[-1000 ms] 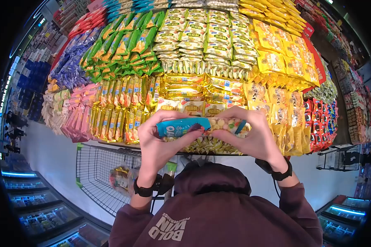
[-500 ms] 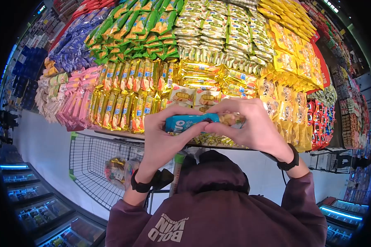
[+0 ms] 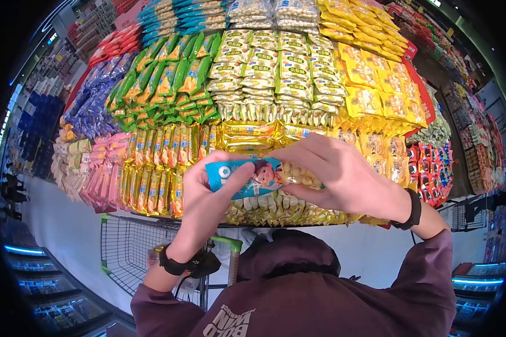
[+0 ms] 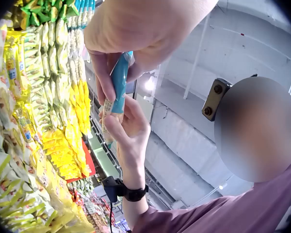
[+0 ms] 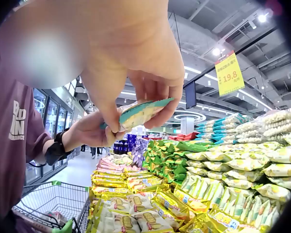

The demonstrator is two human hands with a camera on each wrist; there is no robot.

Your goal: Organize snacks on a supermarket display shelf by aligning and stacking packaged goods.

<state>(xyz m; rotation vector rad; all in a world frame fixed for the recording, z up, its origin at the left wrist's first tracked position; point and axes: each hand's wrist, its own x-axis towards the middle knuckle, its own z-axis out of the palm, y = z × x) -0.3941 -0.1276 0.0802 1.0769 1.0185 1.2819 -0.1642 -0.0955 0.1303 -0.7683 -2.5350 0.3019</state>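
Note:
A small blue snack packet point(image 3: 267, 178) with a printed cartoon figure and a see-through part showing pale pieces is held between both hands, in front of the stacked display. My left hand point(image 3: 199, 196) grips its blue left end, thumb across the front. At the other end, my right hand point(image 3: 343, 177) pinches the see-through part and covers some of it. The left wrist view has the packet point(image 4: 119, 82) nearly edge-on. From the right wrist, its pale contents and blue edge show under my right hand point(image 5: 131, 48), with my left hand point(image 5: 87, 130) beyond.
Gold-wrapped bars point(image 3: 152, 188), green packets point(image 3: 168, 73), white-and-green packets point(image 3: 264, 73) and yellow bags point(image 3: 376, 84) fill the sloping display. A wire shopping cart point(image 3: 118, 247) with bagged goods stands at the lower left. A yellow price sign point(image 5: 228, 73) hangs overhead.
The packet has turned so its printed front shows more to the head view. My right hand has shifted its fingers over the see-through end. The head view has tilted down and back up.

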